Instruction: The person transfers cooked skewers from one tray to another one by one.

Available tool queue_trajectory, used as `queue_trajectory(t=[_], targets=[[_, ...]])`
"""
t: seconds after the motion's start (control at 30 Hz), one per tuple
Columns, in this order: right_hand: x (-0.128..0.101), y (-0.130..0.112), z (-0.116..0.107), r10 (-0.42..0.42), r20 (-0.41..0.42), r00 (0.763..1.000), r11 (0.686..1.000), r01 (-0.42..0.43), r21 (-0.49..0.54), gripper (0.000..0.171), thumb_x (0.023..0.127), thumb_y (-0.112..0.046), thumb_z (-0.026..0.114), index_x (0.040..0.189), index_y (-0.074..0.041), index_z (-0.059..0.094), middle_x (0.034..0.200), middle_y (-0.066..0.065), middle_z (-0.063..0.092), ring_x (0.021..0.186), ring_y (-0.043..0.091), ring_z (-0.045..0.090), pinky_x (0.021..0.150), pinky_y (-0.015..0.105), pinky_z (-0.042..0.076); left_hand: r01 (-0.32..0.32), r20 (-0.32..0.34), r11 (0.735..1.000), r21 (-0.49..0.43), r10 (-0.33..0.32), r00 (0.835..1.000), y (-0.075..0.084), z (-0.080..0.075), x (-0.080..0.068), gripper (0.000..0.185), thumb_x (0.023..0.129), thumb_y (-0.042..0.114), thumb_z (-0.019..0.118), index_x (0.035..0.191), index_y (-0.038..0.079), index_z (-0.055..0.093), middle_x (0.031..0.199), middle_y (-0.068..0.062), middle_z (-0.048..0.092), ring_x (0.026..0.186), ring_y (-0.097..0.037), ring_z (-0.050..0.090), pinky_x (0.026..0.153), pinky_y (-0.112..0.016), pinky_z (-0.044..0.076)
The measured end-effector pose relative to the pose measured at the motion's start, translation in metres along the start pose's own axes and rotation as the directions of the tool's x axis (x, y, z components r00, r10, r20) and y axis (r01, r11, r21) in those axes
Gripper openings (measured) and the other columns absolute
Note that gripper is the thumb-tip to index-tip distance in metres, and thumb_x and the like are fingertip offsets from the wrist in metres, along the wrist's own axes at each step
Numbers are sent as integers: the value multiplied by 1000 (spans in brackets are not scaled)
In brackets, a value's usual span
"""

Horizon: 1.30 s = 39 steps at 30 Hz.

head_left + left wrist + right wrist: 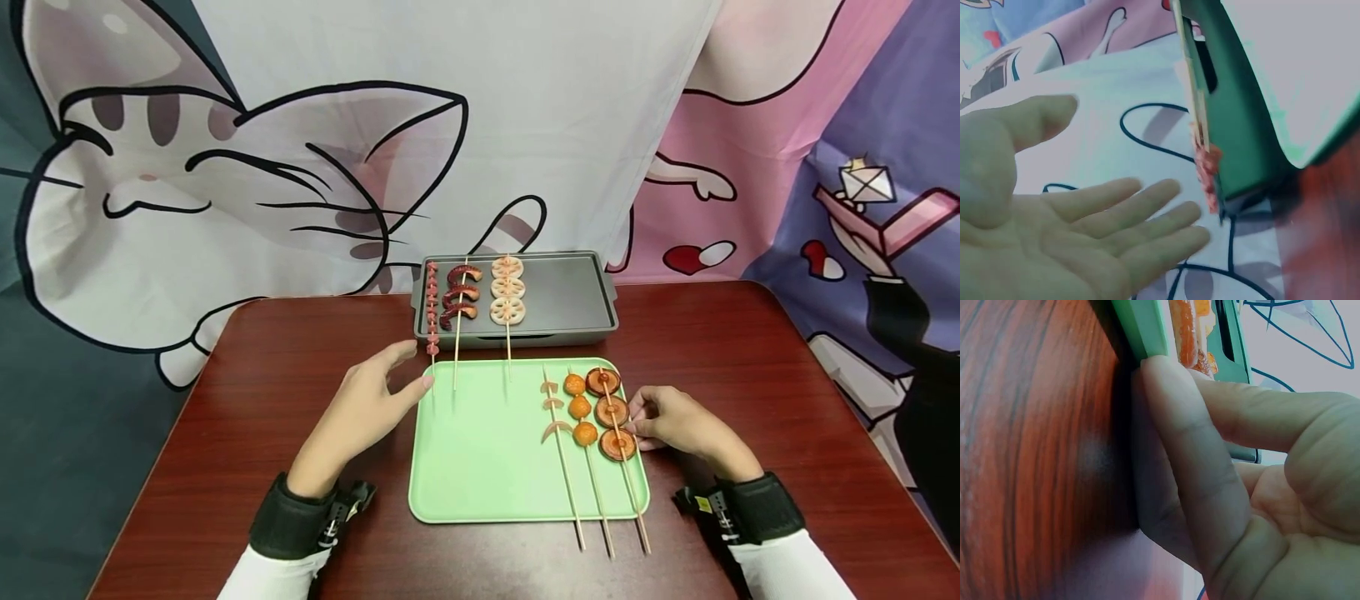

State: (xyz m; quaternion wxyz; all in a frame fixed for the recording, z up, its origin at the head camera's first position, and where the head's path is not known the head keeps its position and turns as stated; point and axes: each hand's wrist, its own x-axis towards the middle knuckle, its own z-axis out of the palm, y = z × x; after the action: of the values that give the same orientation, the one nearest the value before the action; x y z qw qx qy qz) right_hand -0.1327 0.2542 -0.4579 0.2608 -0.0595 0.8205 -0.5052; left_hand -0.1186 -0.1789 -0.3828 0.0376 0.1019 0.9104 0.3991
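Note:
My left hand (pixel 416 367) is held flat with straight fingers just left of the green tray (pixel 480 467), its fingertips close to the stick of a pink meat skewer (pixel 432 304); its palm (pixel 1116 219) is empty. My right hand (pixel 637 421) has loosely curled fingers (pixel 1172 425) that touch the tray's right rim (pixel 1141 325), beside a mushroom skewer (pixel 611 412). On the tray next to it lie an orange-ball skewer (pixel 579 408) and a skewer of pale pieces (pixel 553 410).
A grey grill pan (pixel 562 296) stands behind the tray. It carries the pink skewer (pixel 1207 162), a skewer of dark red curved pieces (pixel 460 296) and a lotus-root skewer (pixel 507 289). All of this sits on a dark red wooden table (pixel 750 358). A cartoon cloth hangs behind.

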Motion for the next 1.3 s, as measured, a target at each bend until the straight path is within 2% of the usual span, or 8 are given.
queue_trajectory(t=[0.13, 0.23, 0.37, 0.6, 0.7, 0.83, 1.13, 1.3], targets=[[0, -1, 1, 4, -2, 1000, 1000, -4, -6, 9, 92, 11, 65, 96, 7, 58, 83, 11, 65, 73, 16, 67, 62, 29, 65, -59, -50, 988, -146, 52, 997, 7, 0, 10, 64, 101, 31, 69, 154, 5, 45, 152, -17, 54, 142, -30, 53, 116, -47, 48], [0, -2, 1, 5, -1, 1000, 1000, -5, -8, 8, 92, 11, 64, 96, 7, 58, 84, 11, 65, 74, 16, 67, 62, 30, 65, -83, -65, 961, -263, 68, 996, 11, 2, 18, 64, 102, 30, 67, 157, 8, 42, 153, -16, 53, 140, -28, 55, 112, -42, 51], [-1, -2, 0, 3, 2, 1000, 1000, -3, -5, 8, 92, 12, 62, 97, 8, 58, 85, 12, 65, 76, 17, 67, 62, 30, 65, -75, -50, 934, -349, 62, 997, 16, 7, 29, 63, 105, 32, 62, 159, 11, 38, 153, -17, 53, 136, -29, 59, 106, -42, 56], [0, -2, -1, 8, 9, 1000, 1000, -8, 5, 9, 93, 11, 64, 96, 6, 57, 85, 11, 64, 75, 16, 66, 62, 30, 65, -21, 42, 956, -292, 34, 999, 26, 24, 45, 65, 104, 44, 61, 156, 10, 44, 146, -15, 60, 124, -28, 68, 100, -45, 60], [0, -2, -2, 4, 19, 1000, 1000, -4, 14, 9, 93, 11, 63, 97, 7, 57, 86, 12, 64, 76, 17, 66, 64, 30, 66, 15, 99, 941, -337, 20, 995, 28, 31, 52, 61, 106, 41, 59, 154, 5, 46, 144, -18, 60, 122, -33, 68, 94, -43, 63], [-1, -2, -1, 2, 25, 1000, 1000, -2, 22, 9, 93, 10, 64, 98, 8, 57, 86, 12, 63, 77, 17, 66, 65, 31, 66, 77, 166, 902, -425, -6, 986, 30, 40, 60, 56, 109, 34, 55, 151, -1, 47, 144, -24, 58, 121, -38, 67, 92, -39, 64], [0, -1, -1, 12, 14, 1000, 1000, -12, 26, 9, 93, 9, 65, 97, 6, 57, 85, 11, 63, 74, 17, 66, 64, 30, 65, 151, 199, 921, -360, -83, 977, 33, 60, 75, 48, 107, 33, 58, 138, -4, 59, 121, -25, 71, 101, -41, 74, 85, -46, 65], [0, 0, -1, 10, 12, 1000, 1000, -11, 23, 10, 94, 8, 66, 99, 8, 58, 84, 11, 63, 73, 16, 66, 63, 30, 65, 187, 207, 910, -370, -115, 971, 36, 69, 80, 45, 106, 27, 61, 135, -7, 60, 113, -24, 74, 98, -40, 75, 81, -43, 66]])
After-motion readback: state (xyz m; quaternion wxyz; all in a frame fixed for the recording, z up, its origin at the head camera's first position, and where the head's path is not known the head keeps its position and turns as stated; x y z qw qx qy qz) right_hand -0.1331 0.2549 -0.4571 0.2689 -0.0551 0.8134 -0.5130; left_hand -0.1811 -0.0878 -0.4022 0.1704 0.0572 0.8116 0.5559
